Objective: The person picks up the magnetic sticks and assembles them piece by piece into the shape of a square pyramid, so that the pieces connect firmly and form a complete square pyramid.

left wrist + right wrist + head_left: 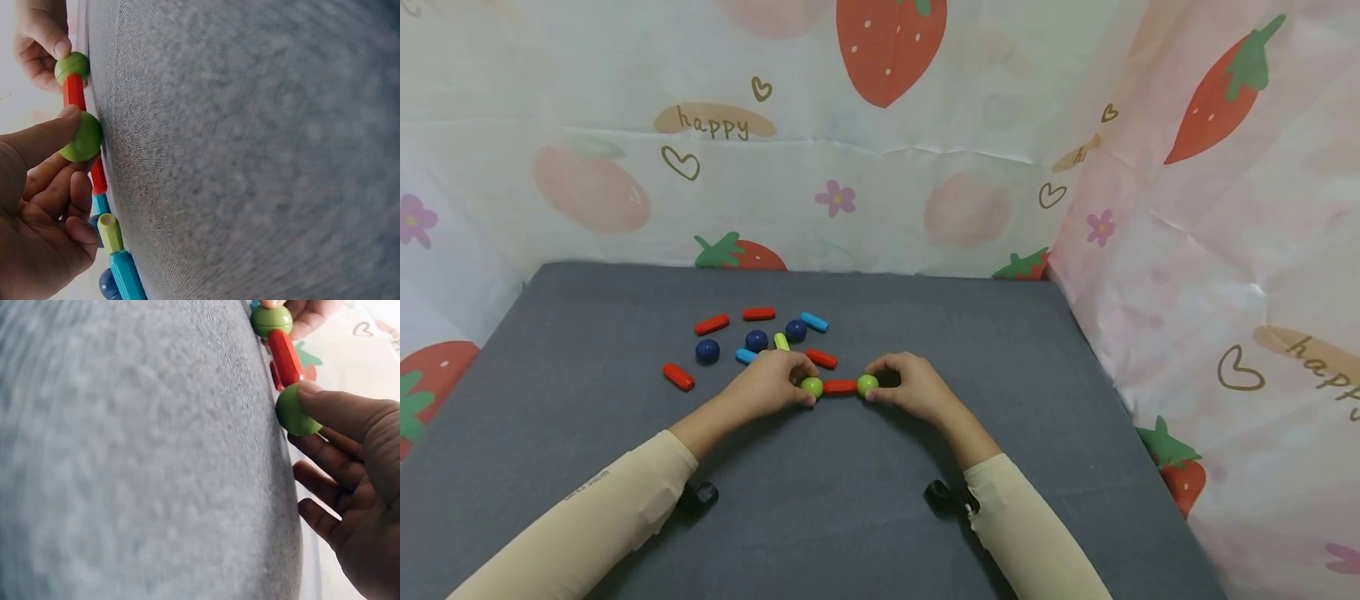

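Between the two hands lies a red rod (840, 387) with a green ball at each end. My left hand (772, 382) pinches the left green ball (812, 387) between thumb and fingers. On the other side, the right green ball (867, 385) is pinched by my right hand (917, 387). In the left wrist view the thumb presses on the near green ball (85, 139), with the red rod (74, 92) running on to the far one. The right wrist view shows the red rod (286, 357) meeting the green ball (296, 411) under the right thumb.
Behind the left hand lie loose red rods (712, 324), dark blue balls (707, 351), a light blue rod (814, 322) and a yellow-green rod (782, 342). Another light blue rod (746, 356) is partly hidden by that hand. A printed curtain (880, 208) borders the grey table (850, 517).
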Available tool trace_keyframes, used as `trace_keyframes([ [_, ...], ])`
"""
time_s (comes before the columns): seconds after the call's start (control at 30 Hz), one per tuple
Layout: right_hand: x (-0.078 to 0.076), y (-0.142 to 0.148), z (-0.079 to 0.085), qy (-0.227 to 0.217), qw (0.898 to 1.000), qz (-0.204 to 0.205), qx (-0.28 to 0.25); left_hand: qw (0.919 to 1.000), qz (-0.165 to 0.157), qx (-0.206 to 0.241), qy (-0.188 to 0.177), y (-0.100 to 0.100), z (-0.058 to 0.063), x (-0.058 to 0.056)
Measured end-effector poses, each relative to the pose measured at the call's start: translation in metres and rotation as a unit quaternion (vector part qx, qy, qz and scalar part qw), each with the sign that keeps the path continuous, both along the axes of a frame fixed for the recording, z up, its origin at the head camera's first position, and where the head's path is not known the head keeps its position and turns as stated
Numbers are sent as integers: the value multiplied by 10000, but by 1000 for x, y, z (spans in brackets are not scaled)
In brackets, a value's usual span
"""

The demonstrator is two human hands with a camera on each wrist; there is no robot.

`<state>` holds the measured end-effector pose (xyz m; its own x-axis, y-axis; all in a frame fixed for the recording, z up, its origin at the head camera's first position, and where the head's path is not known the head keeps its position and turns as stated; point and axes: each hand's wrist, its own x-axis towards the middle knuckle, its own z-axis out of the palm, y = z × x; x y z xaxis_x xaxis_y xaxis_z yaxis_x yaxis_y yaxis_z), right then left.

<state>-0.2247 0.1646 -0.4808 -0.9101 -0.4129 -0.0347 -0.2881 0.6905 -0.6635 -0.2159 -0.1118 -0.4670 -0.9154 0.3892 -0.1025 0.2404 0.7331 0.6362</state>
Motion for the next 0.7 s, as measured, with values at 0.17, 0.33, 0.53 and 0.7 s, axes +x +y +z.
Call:
trace_keyframes([
  [0.17, 0, 6, 1, -134, 9993, 338, -44, 9999, -151, 58, -56, 2, 0, 0],
  [0.33, 1, 14, 4, -398, 9968, 694, -85, 9995, -294, 121, 13, 6, 1, 0],
  [0.53, 5, 23, 7, -453, 9944, 956, -55, 9985, -495, 117, 191, 11, 0, -4],
  [0.7, 9, 28, 9, -420, 9944, 968, 17, 9978, -553, 81, 352, 17, 1, -6],
])
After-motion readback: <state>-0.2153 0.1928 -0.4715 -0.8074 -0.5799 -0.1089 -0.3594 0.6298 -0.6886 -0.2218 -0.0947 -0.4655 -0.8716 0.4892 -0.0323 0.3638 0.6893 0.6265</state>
